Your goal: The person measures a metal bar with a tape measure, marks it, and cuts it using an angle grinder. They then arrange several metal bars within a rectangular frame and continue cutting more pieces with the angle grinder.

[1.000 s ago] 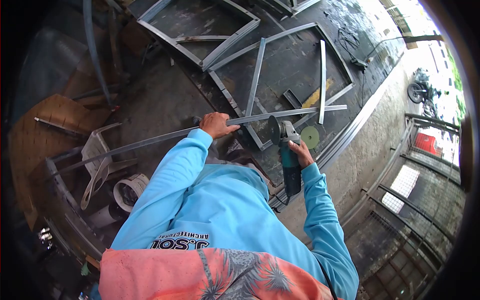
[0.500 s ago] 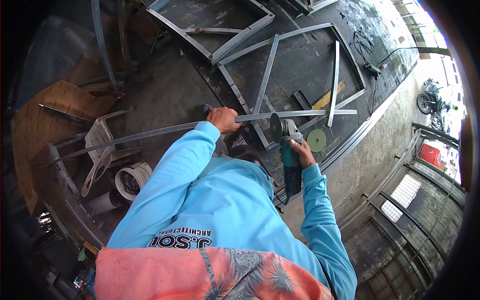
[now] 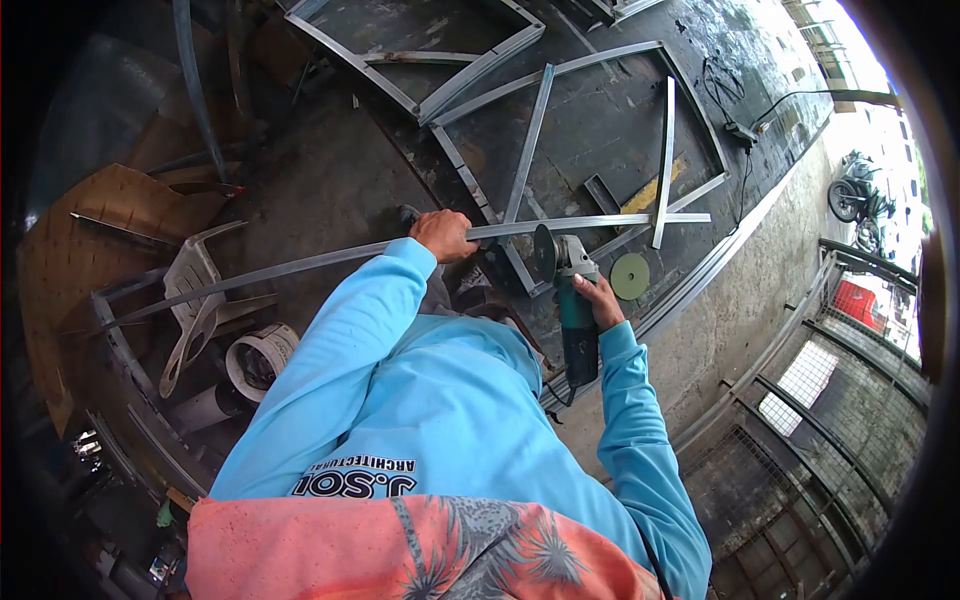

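My left hand (image 3: 443, 236) is closed around a long metal bar (image 3: 300, 264) that runs across the view from the lower left to the worktable. In my right hand (image 3: 600, 302) is an angle grinder (image 3: 578, 335), its body pointing toward me. The grinder's cutting disc (image 3: 545, 253) stands nearly edge-on at the bar, to the right of my left hand. Beyond the disc, the bar's far end (image 3: 690, 218) lies over a shorter metal strip (image 3: 664, 160). Right of the grinder, a round green disc (image 3: 630, 276) rests on the table.
Welded metal frames (image 3: 595, 62) lie on the dark worktable (image 3: 610, 120), with a black cable (image 3: 745, 180) at its right. A broken plastic chair (image 3: 195, 275), a white bucket (image 3: 262, 362) and a brown board (image 3: 120, 230) are on the left. A motorcycle (image 3: 860, 195) stands outside, far right.
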### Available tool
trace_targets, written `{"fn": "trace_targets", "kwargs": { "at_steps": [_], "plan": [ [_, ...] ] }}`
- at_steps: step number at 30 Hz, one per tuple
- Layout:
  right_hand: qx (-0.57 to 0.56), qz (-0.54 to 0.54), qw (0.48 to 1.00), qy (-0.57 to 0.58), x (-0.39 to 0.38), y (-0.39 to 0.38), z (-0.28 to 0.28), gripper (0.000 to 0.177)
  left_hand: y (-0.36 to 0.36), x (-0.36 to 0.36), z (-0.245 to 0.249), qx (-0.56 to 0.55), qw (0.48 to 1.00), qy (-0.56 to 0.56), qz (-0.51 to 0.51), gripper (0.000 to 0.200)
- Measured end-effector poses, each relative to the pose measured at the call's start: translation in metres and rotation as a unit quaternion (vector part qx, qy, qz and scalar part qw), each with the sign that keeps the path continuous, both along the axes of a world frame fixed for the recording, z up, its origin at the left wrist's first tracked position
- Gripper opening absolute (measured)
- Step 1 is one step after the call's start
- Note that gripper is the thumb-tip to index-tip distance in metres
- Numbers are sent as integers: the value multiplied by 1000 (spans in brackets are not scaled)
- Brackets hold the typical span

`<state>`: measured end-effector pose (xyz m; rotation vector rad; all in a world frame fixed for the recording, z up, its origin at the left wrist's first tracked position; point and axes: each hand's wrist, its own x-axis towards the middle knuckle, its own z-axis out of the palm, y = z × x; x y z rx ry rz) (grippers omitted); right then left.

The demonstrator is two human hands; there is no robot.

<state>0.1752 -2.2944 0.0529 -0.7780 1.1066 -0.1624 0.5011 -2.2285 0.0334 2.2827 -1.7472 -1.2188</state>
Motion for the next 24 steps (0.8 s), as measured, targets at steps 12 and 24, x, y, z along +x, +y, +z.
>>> {"fn": "trace_targets", "kwargs": {
  "at_steps": [12,24],
  "plan": [
    [-42,27,999,12,2,-3,-14,66,1,1,-7,-8,1000,-11,-9,31],
    [-26,23,999,34,10,-8,0,72,3,0,-7,-23,1000,-13,-16,27]
  ]
}}
